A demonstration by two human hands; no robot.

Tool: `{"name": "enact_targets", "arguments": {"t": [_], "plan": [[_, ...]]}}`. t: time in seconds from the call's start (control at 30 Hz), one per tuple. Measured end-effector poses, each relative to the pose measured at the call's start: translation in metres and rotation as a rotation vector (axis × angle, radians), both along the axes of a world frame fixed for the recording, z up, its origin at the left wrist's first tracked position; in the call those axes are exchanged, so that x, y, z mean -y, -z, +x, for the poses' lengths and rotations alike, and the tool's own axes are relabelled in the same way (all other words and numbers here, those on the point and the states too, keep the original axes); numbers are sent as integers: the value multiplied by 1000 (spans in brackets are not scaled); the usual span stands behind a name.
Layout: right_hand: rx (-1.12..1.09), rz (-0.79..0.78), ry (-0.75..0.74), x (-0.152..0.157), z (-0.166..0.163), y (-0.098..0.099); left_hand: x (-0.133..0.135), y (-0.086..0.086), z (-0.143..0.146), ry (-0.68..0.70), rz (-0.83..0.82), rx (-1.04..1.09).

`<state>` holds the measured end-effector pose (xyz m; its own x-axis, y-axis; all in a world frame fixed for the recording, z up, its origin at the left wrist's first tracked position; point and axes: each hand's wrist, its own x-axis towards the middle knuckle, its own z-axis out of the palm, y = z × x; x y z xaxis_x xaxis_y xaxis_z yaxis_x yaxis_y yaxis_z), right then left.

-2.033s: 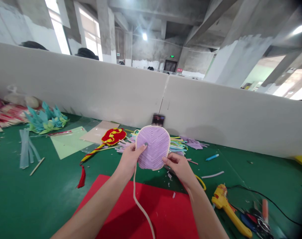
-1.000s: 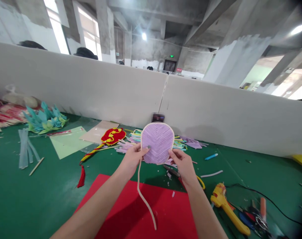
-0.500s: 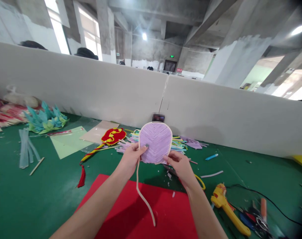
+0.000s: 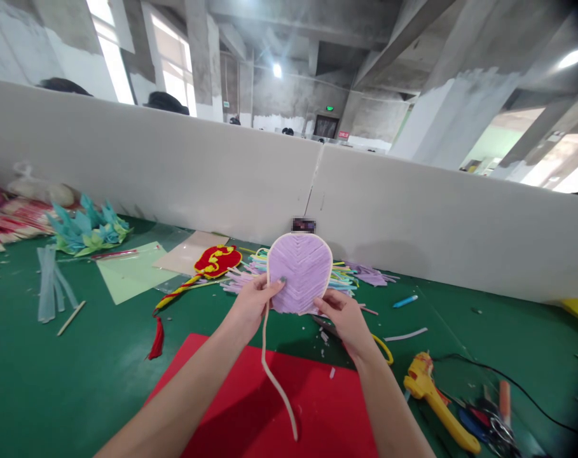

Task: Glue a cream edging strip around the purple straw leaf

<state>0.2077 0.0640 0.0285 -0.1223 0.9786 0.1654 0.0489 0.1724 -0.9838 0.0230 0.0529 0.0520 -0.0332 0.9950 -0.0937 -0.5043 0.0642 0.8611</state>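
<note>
Between my two hands is a round purple fan-shaped panel (image 4: pixel 300 270), covered in strips laid in a V pattern and edged with cream cord. My left hand (image 4: pixel 256 302) is closed on its lower left edge, thumb lying across the front. My right hand (image 4: pixel 342 313) pinches the lower right edge between thumb and fingers. A loose length of the cream cord (image 4: pixel 268 375) hangs from the left edge, down over a red sheet (image 4: pixel 264 407). The panel is held up above the table, partly covering a pile of pastel strips (image 4: pixel 343 277).
A red and yellow fan (image 4: pixel 217 261) with a tassel lies left, beside green paper (image 4: pixel 131 272) and teal folded-paper flowers (image 4: pixel 88 229). To the right are a yellow glue gun (image 4: pixel 429 394) with its cable, scissors (image 4: pixel 498 432) and a blue pen (image 4: pixel 405 301). A white partition (image 4: pixel 174 165) stands behind.
The purple panel has shifted very slightly to the right in view. Both hands keep the same hold, and the hanging cord's lower end sits a little lower.
</note>
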Motion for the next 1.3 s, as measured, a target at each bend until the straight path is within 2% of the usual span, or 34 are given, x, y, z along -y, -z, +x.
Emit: {"name": "enact_targets", "arguments": {"t": [0.2,0.57,1.0,1.3], "plan": [[9,-46,23,-3,4,2,-2,1,-3,-41,49,-61],[-15,-54,48,-4,8,3,-3,5,-3,-18,37,-110],[10,-19,-8,1,2,-4,-2,6,-3,-10,51,-135],[37,9,12,1,3,-3,-3,9,-2,2,56,-136]]}}
